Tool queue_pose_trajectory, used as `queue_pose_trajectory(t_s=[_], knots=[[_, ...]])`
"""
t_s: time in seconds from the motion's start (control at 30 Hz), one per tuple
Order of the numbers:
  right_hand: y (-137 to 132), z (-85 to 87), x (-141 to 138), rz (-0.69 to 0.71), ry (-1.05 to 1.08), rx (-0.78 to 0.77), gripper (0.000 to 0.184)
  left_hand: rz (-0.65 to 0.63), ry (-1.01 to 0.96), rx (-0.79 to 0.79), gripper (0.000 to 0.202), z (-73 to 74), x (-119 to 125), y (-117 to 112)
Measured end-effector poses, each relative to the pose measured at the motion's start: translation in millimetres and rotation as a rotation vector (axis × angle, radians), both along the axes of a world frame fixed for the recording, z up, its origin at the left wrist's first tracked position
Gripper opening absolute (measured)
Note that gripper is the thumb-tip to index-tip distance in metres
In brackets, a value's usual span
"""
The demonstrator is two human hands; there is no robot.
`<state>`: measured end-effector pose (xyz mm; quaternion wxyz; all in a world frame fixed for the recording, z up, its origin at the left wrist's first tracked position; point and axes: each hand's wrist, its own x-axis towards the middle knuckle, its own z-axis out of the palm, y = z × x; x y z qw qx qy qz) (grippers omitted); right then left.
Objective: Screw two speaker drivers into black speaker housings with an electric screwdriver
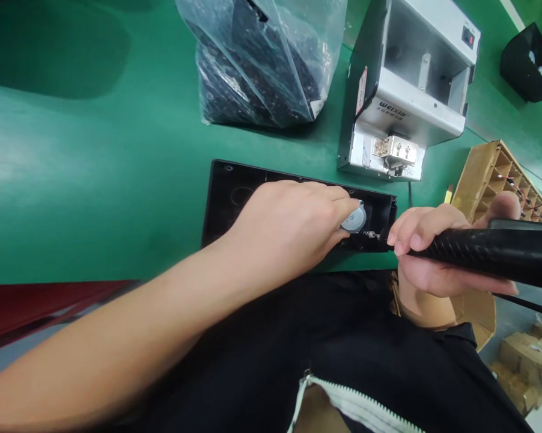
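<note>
A long black plastic housing [226,180] lies open side up near the table's front edge. My left hand [293,219] reaches over it, thumb and fingers closed on a round silver metal part [354,220] inside its right half. In my right hand [433,240] is a black electric screwdriver [491,249], held nearly level with its body toward the right. Its bit points left into the housing, right beside the round part. Whether a screw sits at the tip is too small to tell. My left hand hides the middle of the housing.
Behind the housing are a clear plastic bag [262,78] of black parts and a silver screw feeder machine [406,90]. A divided cardboard box [500,180] with wired parts stands at the right. A black, open-topped bin [530,63] is farther back. Cardboard boxes [526,364] lie low at the right.
</note>
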<state>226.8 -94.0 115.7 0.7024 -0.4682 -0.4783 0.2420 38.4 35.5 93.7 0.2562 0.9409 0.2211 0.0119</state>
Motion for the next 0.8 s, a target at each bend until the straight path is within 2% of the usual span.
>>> queue_pose_trajectory(t_s=[0.17, 0.33, 0.47, 0.53, 0.6, 0.67, 0.73, 0.8], knots=[[2.9, -8.4, -1.3, 0.009, 0.04, 0.086, 0.063, 0.0, 0.014, -0.018, 0.024, 3.4, 2.9, -0.7], [-1.8, -6.2, -0.3, 0.017, 0.02, -0.021, 0.061, -0.016, 0.043, -0.005, 0.023, 5.5, 4.4, -0.6], [-0.4, -9.4, 1.0, 0.012, -0.041, -0.008, 0.063, -0.039, 0.08, 0.017, 0.025, 6.7, 4.7, -0.4], [4.4, -15.0, 1.1, 0.035, -0.053, 0.09, 0.074, -0.032, 0.072, 0.013, 0.025, 6.9, 4.8, -0.4], [10.6, -21.4, 0.0, 0.055, -0.048, 0.196, 0.093, -0.017, 0.052, 0.004, 0.024, 7.0, 4.5, -0.5], [16.3, -26.6, -3.2, 0.038, -0.052, 0.206, 0.103, 0.001, 0.033, -0.008, 0.022, 6.9, 3.9, -0.8], [19.3, -28.7, -8.0, -0.008, -0.078, 0.153, 0.102, 0.01, 0.021, -0.016, 0.02, 6.5, 3.1, -1.0], [17.5, -25.5, -11.4, -0.07, -0.099, 0.174, 0.096, 0.013, 0.012, -0.023, 0.02, 5.7, 2.6, -1.4]])
